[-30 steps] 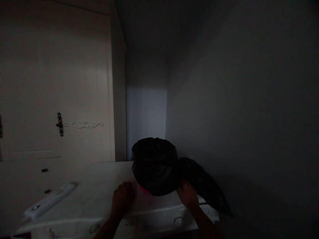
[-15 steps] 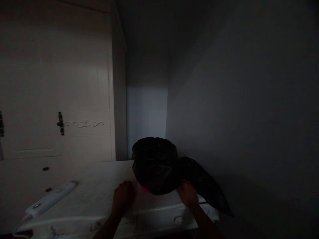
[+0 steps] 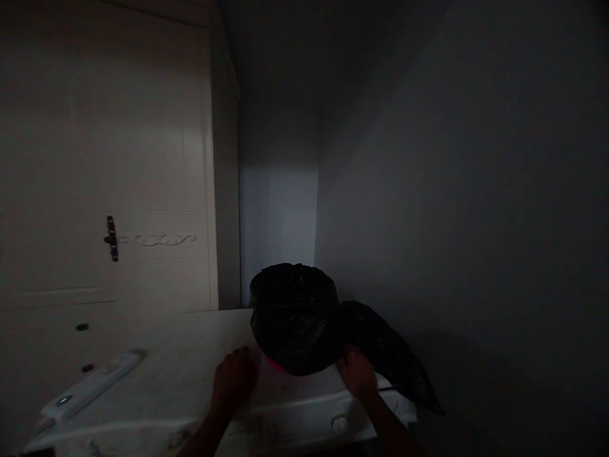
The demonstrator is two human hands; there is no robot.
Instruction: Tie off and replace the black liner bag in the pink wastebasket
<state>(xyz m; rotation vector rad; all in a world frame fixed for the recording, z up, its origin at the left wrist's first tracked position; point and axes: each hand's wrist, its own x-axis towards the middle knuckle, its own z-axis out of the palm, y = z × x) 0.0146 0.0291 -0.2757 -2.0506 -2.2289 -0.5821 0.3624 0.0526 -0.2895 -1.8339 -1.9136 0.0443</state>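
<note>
A black plastic bag (image 3: 295, 317) covers a rounded, bin-like shape on the white dresser top, with a bit of pink (image 3: 275, 364) showing at its lower left edge. Its loose part (image 3: 387, 349) trails off to the right, past the dresser's edge. My left hand (image 3: 235, 376) rests on the dresser just left of the bag, apart from it, fingers curled and nothing visible in them. At the lower right of the bag, where the loose part begins, my right hand (image 3: 356, 370) has its fingers closed on the plastic. Dim light hides the fingertips.
A long white object (image 3: 95, 384), perhaps a power strip, lies at the left of the dresser (image 3: 190, 368). A white wardrobe (image 3: 162, 158) with dark handles stands behind on the left. The wall (image 3: 451, 222) closes in on the right.
The view has turned very slightly to the right. Both hands and the bag hold almost the same places.
</note>
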